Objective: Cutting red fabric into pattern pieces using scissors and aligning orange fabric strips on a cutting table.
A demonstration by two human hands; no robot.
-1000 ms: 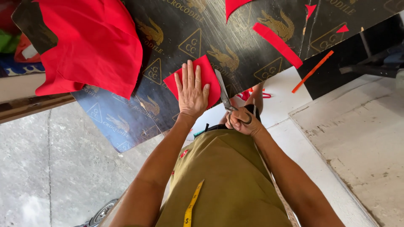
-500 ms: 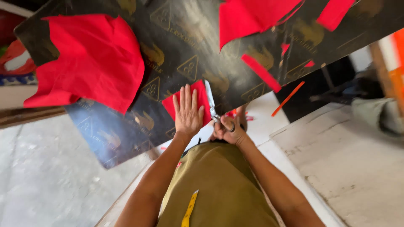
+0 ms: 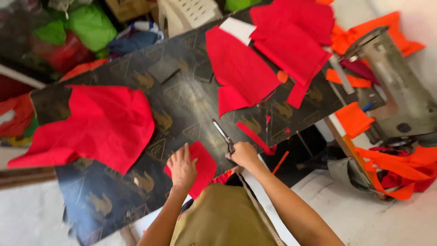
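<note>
My left hand [image 3: 181, 167] lies flat on a small red fabric piece [image 3: 203, 163] at the near edge of the dark cutting board [image 3: 182, 100]. My right hand [image 3: 244, 154] grips the handles of metal scissors [image 3: 222, 134], whose blades point away across the board, just right of the red piece. A narrow red strip [image 3: 255, 136] lies beside the right hand.
A large red cloth [image 3: 95, 127] lies at the board's left; more red pieces [image 3: 268, 54] are stacked at the far right. A grey sewing machine [image 3: 391, 77] with orange fabric [image 3: 396, 168] stands at the right. Bags and bundles [image 3: 77, 32] crowd the far side.
The view has swung up and to the right, showing the whole board and the sewing machine. The left hand's fingers have drawn together on the red piece; the scissors stay in the right hand.
</note>
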